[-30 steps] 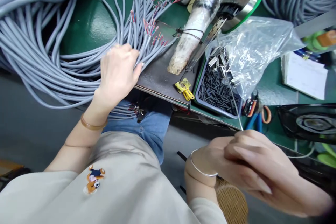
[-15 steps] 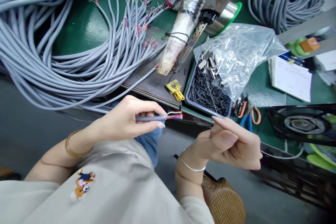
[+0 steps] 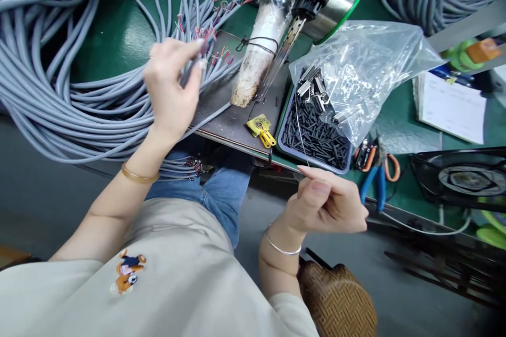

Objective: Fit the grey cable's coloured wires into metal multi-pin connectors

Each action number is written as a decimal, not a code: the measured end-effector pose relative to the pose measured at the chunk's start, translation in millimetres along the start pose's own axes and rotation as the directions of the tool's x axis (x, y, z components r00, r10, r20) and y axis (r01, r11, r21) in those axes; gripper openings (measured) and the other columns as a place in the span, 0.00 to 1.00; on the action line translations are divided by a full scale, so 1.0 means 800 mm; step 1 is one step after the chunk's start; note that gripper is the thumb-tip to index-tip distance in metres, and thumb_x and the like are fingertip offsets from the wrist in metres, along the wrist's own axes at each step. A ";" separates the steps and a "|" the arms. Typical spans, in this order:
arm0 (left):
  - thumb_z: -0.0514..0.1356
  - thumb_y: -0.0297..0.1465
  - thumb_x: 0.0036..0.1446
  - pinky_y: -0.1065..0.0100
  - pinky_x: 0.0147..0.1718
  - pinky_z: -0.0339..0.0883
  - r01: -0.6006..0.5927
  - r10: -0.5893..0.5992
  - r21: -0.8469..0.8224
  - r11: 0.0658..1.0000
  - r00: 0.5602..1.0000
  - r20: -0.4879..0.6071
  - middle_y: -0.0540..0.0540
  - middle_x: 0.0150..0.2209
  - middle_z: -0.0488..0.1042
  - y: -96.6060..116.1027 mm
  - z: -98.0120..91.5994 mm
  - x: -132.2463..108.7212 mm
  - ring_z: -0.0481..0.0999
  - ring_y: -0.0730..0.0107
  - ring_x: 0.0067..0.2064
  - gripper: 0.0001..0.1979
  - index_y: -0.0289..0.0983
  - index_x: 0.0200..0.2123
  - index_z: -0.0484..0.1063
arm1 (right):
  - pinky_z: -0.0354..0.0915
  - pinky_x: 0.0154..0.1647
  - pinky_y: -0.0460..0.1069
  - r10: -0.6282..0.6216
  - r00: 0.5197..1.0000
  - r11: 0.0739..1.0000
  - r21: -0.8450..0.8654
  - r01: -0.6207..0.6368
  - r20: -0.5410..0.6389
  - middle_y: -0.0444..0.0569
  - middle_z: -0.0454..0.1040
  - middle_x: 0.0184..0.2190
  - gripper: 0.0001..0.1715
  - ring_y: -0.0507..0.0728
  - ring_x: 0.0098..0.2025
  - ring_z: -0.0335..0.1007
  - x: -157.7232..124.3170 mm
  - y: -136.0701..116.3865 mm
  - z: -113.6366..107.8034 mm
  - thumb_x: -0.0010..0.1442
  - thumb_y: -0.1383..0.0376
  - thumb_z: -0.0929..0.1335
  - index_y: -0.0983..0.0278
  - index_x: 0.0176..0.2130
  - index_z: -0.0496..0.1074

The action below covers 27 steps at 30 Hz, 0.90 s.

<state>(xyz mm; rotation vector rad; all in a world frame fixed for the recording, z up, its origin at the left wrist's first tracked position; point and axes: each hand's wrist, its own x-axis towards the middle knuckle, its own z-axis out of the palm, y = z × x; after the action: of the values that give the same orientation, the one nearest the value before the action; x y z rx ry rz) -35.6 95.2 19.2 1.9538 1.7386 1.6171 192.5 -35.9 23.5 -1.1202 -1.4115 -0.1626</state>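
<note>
My left hand (image 3: 174, 81) is closed on a grey cable, whose stripped end is blurred beside the other bared cable ends. Under and around it, many grey cables (image 3: 114, 95) lie in a thick bundle. Thin solder wire (image 3: 300, 134) rises from the fingertips of my right hand (image 3: 326, 197), which is closed in a pinch near the table edge. Just beyond it stands a tray (image 3: 281, 142) of small black tubes (image 3: 316, 137). A soldering iron (image 3: 290, 37) leans beside a stained white tube (image 3: 255, 58).
A plastic bag (image 3: 367, 68) with metal connectors overlaps the tray. Behind is a wire spool (image 3: 340, 8). Blue-handled pliers (image 3: 375, 179), a black fan (image 3: 462, 176) and paper (image 3: 453, 108) lie right. Yellow clippers (image 3: 263, 134) sit near the edge; a stool (image 3: 340, 300) stands below.
My left hand has moved up and left with the cable, onto the bundle. My right hand has shifted slightly left, still pinching the wire. Connectors on cable ends now show near the lap.
</note>
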 end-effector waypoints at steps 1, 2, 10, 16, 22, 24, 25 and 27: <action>0.63 0.31 0.67 0.58 0.57 0.61 -0.090 0.083 0.093 0.992 0.994 0.076 0.51 0.44 0.74 -0.006 0.009 0.004 0.66 0.69 0.53 0.05 0.39 0.44 0.76 | 0.59 0.18 0.49 -0.013 1.000 1.000 0.004 0.013 0.008 0.41 0.73 0.19 0.12 0.51 0.17 0.63 0.001 -0.001 0.001 0.69 0.58 0.67 0.53 0.42 0.83; 0.62 0.28 0.66 0.55 0.60 0.58 -0.138 0.105 0.168 0.976 0.976 0.190 0.49 0.50 0.73 -0.011 0.017 0.006 0.61 0.64 0.60 0.05 0.39 0.45 0.76 | 0.58 0.18 0.49 -0.023 1.000 1.000 0.001 0.023 0.012 0.41 0.73 0.19 0.12 0.51 0.16 0.62 0.001 -0.001 0.001 0.69 0.58 0.67 0.53 0.42 0.83; 0.58 0.34 0.68 0.46 0.56 0.59 -0.237 0.178 0.128 0.963 0.916 0.359 0.40 0.49 0.75 0.006 -0.009 -0.043 0.68 0.51 0.56 0.09 0.39 0.42 0.77 | 0.58 0.18 0.49 -0.043 0.999 0.998 -0.050 0.044 0.015 0.41 0.72 0.19 0.14 0.51 0.16 0.63 -0.002 -0.001 -0.004 0.69 0.59 0.67 0.55 0.39 0.83; 0.54 0.25 0.65 0.49 0.44 0.66 -0.384 0.193 0.274 0.882 0.824 0.533 0.39 0.32 0.75 0.017 -0.016 -0.064 0.75 0.48 0.43 0.12 0.34 0.32 0.77 | 0.59 0.19 0.46 -0.085 0.996 0.996 -0.027 0.085 0.031 0.40 0.74 0.20 0.12 0.48 0.17 0.64 0.002 -0.004 0.000 0.69 0.60 0.67 0.57 0.41 0.83; 0.57 0.24 0.60 0.60 0.38 0.68 -0.357 0.257 0.077 0.931 0.790 0.557 0.43 0.31 0.76 0.042 -0.045 -0.075 0.76 0.58 0.38 0.07 0.35 0.32 0.74 | 0.57 0.19 0.46 -0.087 0.996 0.994 -0.061 0.087 -0.006 0.40 0.72 0.19 0.14 0.48 0.17 0.63 0.001 -0.001 0.000 0.69 0.58 0.68 0.58 0.38 0.83; 0.58 0.26 0.61 0.65 0.33 0.67 -0.276 0.276 -0.100 0.956 0.729 0.626 0.48 0.29 0.76 0.059 -0.056 -0.091 0.75 0.65 0.32 0.05 0.36 0.37 0.74 | 0.56 0.19 0.47 -0.043 0.999 0.997 -0.069 0.041 -0.027 0.41 0.71 0.18 0.14 0.49 0.16 0.62 0.003 0.000 0.000 0.68 0.57 0.69 0.58 0.36 0.83; 0.58 0.27 0.62 0.68 0.32 0.67 -0.244 0.298 -0.175 0.954 0.706 0.643 0.49 0.30 0.78 0.069 -0.059 -0.100 0.76 0.68 0.31 0.06 0.35 0.41 0.74 | 0.55 0.19 0.48 -0.012 0.999 0.998 -0.067 0.008 -0.053 0.41 0.70 0.18 0.14 0.49 0.16 0.61 0.005 0.000 0.001 0.67 0.56 0.70 0.58 0.36 0.83; 0.57 0.28 0.67 0.69 0.33 0.68 -0.256 0.351 -0.240 0.936 0.696 0.626 0.47 0.35 0.81 0.088 -0.058 -0.119 0.79 0.68 0.34 0.07 0.34 0.44 0.74 | 0.51 0.18 0.48 0.043 0.989 0.998 -0.043 -0.050 -0.140 0.40 0.66 0.17 0.14 0.48 0.15 0.56 0.013 -0.003 0.006 0.66 0.54 0.71 0.59 0.34 0.82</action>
<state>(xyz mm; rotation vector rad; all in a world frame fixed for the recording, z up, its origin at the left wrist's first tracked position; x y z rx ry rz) -1.8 -27.6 24.6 2.4222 1.0336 0.8510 190.3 -28.6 32.3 -1.1569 -1.2621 -0.2373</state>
